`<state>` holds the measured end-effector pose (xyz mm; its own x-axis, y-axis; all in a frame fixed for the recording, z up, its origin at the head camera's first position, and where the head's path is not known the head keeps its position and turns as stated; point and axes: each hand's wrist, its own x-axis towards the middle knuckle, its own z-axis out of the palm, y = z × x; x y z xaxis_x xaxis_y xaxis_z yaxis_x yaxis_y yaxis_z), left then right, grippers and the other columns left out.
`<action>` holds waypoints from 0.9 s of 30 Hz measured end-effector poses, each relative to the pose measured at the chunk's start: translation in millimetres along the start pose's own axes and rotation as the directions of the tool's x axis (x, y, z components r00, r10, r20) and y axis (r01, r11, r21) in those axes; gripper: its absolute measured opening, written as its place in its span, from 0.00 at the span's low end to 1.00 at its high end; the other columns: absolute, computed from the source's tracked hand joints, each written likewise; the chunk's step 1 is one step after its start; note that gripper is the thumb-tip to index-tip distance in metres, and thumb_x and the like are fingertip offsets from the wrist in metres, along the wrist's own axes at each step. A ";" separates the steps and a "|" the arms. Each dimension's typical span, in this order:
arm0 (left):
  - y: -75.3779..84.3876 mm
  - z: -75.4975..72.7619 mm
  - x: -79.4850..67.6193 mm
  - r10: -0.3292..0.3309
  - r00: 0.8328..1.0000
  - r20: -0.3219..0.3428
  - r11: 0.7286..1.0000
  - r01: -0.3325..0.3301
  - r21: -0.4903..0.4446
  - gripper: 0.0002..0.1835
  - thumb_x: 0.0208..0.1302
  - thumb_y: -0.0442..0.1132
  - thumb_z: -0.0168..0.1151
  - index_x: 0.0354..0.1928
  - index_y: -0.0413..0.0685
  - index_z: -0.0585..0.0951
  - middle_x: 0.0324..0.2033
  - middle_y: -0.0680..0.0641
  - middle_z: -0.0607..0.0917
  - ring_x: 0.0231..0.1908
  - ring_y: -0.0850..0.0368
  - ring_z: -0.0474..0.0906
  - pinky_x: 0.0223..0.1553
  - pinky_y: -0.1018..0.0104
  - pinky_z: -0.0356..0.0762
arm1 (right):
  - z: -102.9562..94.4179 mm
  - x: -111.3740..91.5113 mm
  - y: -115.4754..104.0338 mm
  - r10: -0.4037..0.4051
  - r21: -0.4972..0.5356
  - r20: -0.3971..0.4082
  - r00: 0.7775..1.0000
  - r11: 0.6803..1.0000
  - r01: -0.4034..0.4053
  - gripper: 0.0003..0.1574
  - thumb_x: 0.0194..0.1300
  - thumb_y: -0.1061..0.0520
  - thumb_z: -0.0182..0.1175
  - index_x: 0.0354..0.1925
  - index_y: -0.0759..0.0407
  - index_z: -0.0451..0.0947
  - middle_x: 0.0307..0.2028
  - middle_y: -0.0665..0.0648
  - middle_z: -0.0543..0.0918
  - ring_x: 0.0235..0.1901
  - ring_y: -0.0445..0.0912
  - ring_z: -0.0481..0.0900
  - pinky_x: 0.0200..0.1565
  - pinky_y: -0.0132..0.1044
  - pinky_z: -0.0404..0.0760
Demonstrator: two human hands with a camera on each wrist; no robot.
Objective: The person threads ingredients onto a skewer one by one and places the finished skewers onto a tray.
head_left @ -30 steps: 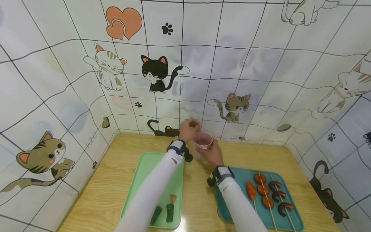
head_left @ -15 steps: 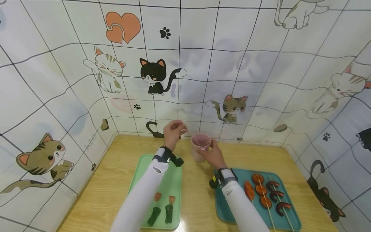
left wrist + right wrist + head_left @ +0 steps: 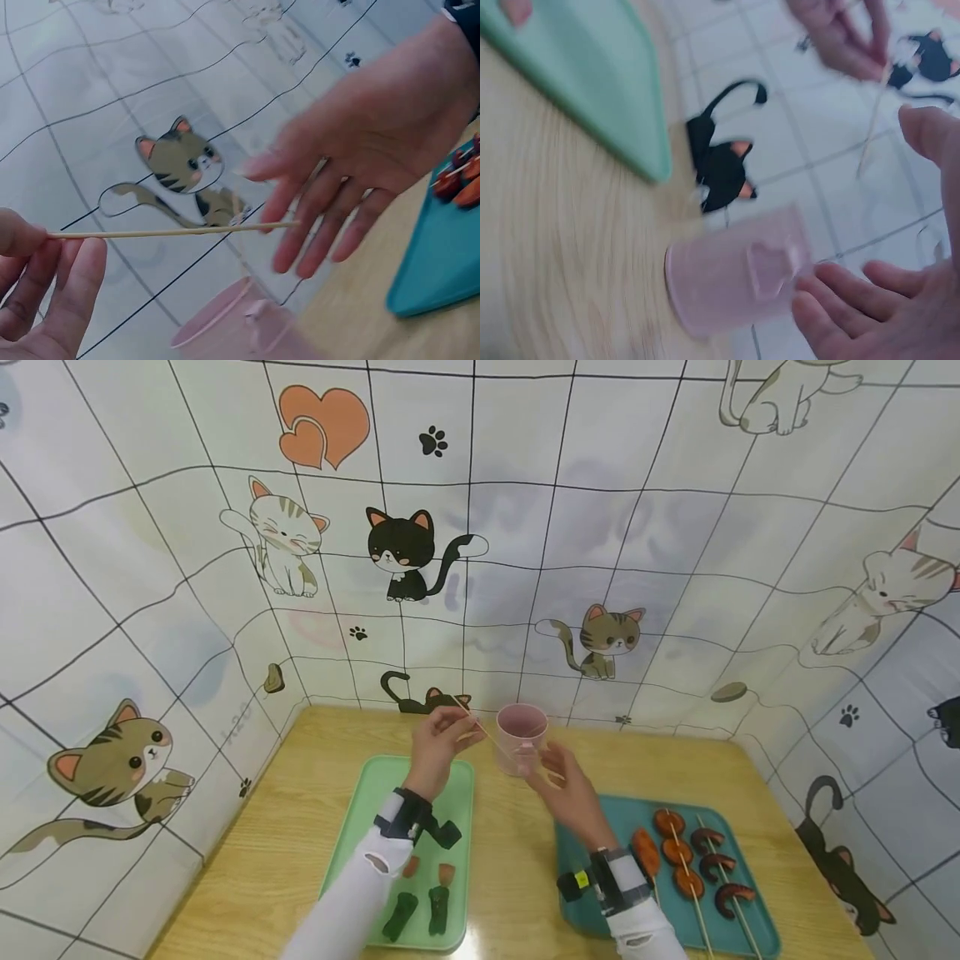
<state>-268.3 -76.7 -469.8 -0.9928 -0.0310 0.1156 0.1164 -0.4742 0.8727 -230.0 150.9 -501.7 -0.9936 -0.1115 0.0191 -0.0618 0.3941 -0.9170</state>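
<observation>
A thin wooden skewer [image 3: 172, 232] is pinched near one end between the thumb and fingers of my left hand [image 3: 438, 747]. It slants out over the front of a pink cup [image 3: 517, 745] in the head view. The cup stands upright at the back of the table, and one more stick [image 3: 241, 255] leans inside it. My right hand [image 3: 566, 789] is spread with nothing in it, close to the cup's right side. In the left wrist view the skewer's far tip overlaps the fingers [image 3: 319, 214] of that right hand.
A green tray [image 3: 360, 827] at left carries dark green pieces [image 3: 438, 910] and small reddish pieces [image 3: 446, 874]. On the blue tray [image 3: 592, 918] at right lie several skewers of food [image 3: 688, 883]. A cat-patterned sheet [image 3: 517, 543] rises behind the table.
My left hand has drawn the skewer up out of the cup and moved left and nearer. My right hand has let go of the cup and drawn back slightly.
</observation>
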 end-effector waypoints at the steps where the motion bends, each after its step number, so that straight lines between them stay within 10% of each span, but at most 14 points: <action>1: -3.0 0.7 -7.4 -0.016 1.000 0.010 1.000 0.016 0.010 0.05 0.68 0.27 0.65 0.41 0.40 0.80 0.36 0.47 0.88 0.39 0.55 0.88 0.49 0.57 0.89 | 0.6 -7.8 -2.9 -0.011 0.012 0.015 1.000 1.000 0.010 0.53 0.69 0.34 0.64 0.78 0.56 0.55 0.73 0.62 0.71 0.73 0.58 0.68 0.73 0.57 0.70; 15: -32.4 2.0 -99.6 -0.135 0.983 0.126 0.988 0.124 0.088 0.08 0.68 0.32 0.68 0.43 0.39 0.78 0.38 0.47 0.87 0.42 0.53 0.89 0.52 0.52 0.87 | 12.0 -81.5 -11.8 0.005 0.214 0.331 0.944 0.974 -0.080 0.34 0.81 0.40 0.48 0.62 0.68 0.75 0.42 0.66 0.88 0.37 0.51 0.88 0.40 0.41 0.89; 27: -38.9 -8.1 -131.6 -0.195 0.973 0.121 0.978 0.184 0.094 0.10 0.69 0.34 0.67 0.45 0.37 0.76 0.39 0.46 0.86 0.44 0.51 0.88 0.54 0.51 0.87 | 30.3 -108.2 -3.5 0.036 0.208 0.374 0.927 0.970 -0.122 0.32 0.83 0.44 0.44 0.43 0.70 0.81 0.16 0.46 0.63 0.13 0.35 0.56 0.17 0.26 0.55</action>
<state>-142.4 -61.3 -522.8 -0.9857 0.1687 0.0000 -0.0663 -0.3874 0.9195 -119.4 134.0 -512.6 -0.8878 -0.4300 -0.1644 0.0808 0.2060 -0.9752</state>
